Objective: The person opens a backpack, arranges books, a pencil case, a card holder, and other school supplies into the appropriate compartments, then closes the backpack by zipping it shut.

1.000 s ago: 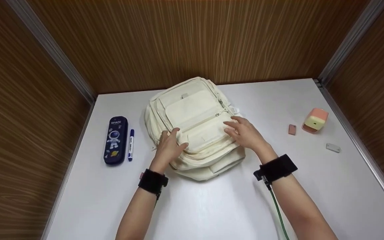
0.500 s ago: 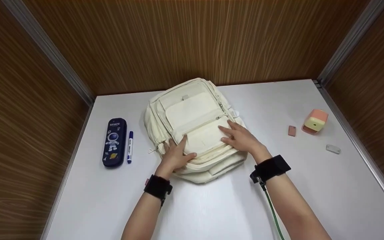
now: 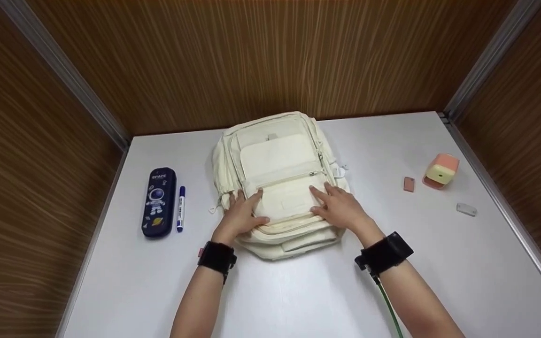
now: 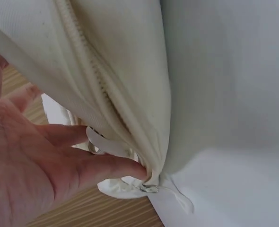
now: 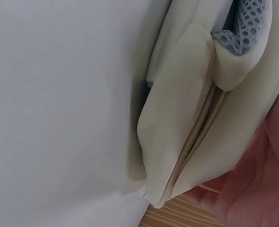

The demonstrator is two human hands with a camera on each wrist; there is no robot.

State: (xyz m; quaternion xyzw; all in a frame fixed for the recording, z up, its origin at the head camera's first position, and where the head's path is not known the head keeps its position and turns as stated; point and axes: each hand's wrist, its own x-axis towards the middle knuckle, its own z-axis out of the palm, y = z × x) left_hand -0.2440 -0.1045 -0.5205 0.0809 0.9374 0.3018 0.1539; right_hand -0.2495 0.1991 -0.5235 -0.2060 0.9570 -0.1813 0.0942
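Observation:
A cream backpack (image 3: pixel 280 155) lies on its back on the white table, its front pocket and zips facing up. On its lower left side rests my left hand (image 3: pixel 241 217), fingers spread and nearly straight. Two of these fingers reach along the side of the bag by a zip (image 4: pixel 101 85) in the left wrist view. My right hand (image 3: pixel 342 209) presses the lower right side with spread fingers. In the right wrist view, part of that hand is hidden behind the bag, next to a grey mesh patch (image 5: pixel 246 28).
Left of the bag lie a dark blue pencil case (image 3: pixel 158 202) and a blue-and-white marker (image 3: pixel 181 209). To the right are a pink-and-yellow pencil sharpener (image 3: pixel 441 171), a small pink block (image 3: pixel 408 184) and a small grey piece (image 3: pixel 466 209). Wood-grain panels (image 3: pixel 270 61) wall the table.
The backpack has turned to sit straighter and shifted slightly right. Both hands have moved onto its lower sides, the left one inward first and then back left with the bag.

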